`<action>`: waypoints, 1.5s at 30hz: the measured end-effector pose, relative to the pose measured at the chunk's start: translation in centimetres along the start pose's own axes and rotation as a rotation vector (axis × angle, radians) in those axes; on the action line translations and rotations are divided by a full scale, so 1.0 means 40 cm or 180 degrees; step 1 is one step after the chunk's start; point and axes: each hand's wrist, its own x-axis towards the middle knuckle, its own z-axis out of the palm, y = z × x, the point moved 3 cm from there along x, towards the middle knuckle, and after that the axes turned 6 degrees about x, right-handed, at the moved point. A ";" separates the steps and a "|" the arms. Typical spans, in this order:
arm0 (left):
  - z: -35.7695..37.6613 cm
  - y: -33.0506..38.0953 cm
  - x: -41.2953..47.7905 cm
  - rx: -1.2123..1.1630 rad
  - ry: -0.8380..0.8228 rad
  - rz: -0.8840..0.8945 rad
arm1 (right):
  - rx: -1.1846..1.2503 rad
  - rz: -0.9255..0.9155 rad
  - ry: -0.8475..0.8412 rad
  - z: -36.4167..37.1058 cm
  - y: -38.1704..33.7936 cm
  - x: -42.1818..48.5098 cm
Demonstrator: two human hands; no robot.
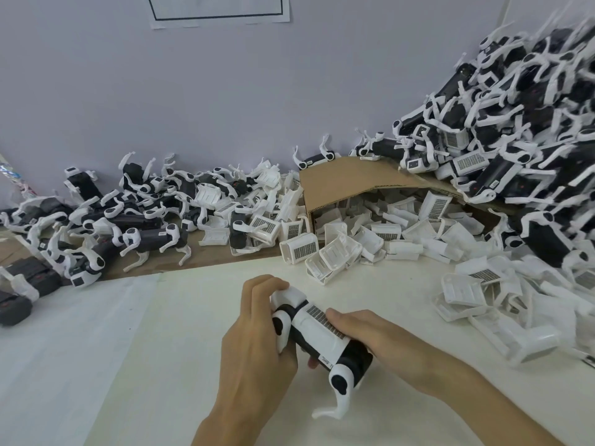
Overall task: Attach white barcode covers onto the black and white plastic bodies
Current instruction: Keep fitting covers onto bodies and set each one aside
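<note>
A white table point(193, 317) is carrying a tall heap of black and white plastic bodies point(531, 123) (legs sticking out everywhere) and a tipped brown cardboard box point(347, 175) spilling white covers point(386, 233). At front centre, left hand point(254, 342) and right hand point(370, 333) are curling their fingers point(267, 291) round one black and white body point(355, 357), right thumb pressing its white barcode cover point(317, 326).

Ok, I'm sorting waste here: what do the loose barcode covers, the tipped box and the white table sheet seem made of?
Barcode covers: moulded white plastic, slightly glossy; thin ribbed walls. Box: brown cardboard, matte; its top flap sags in a curve. Table sheet: white, matte, with an overlapping edge; paper or thin foam, I cannot tell which.
</note>
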 end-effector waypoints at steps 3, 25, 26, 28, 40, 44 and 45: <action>0.000 -0.004 -0.003 -0.0040 0.0091 -0.0063 | 0.0439 -0.0146 -0.0048 0.009 -0.011 -0.003; -0.003 0.015 0.002 -0.1409 -0.0506 -0.0370 | -0.2093 -0.1702 0.1174 -0.024 -0.003 -0.002; -0.002 0.015 0.002 -0.1382 -0.0471 -0.0353 | -0.2355 -0.1822 0.1179 -0.023 -0.005 -0.001; 0.000 0.011 0.002 -0.1362 -0.0431 -0.0361 | -0.2568 -0.1879 0.1114 -0.021 -0.002 0.006; 0.006 0.012 0.001 -0.1200 -0.0489 -0.0259 | -0.2808 -0.2082 0.1159 -0.027 0.000 0.016; 0.005 0.017 0.004 -0.1144 -0.0466 -0.0168 | -0.2759 -0.2168 0.1193 -0.026 -0.003 0.015; 0.004 0.018 0.005 -0.1127 -0.0462 -0.0159 | -0.2760 -0.2189 0.1217 -0.026 -0.002 0.014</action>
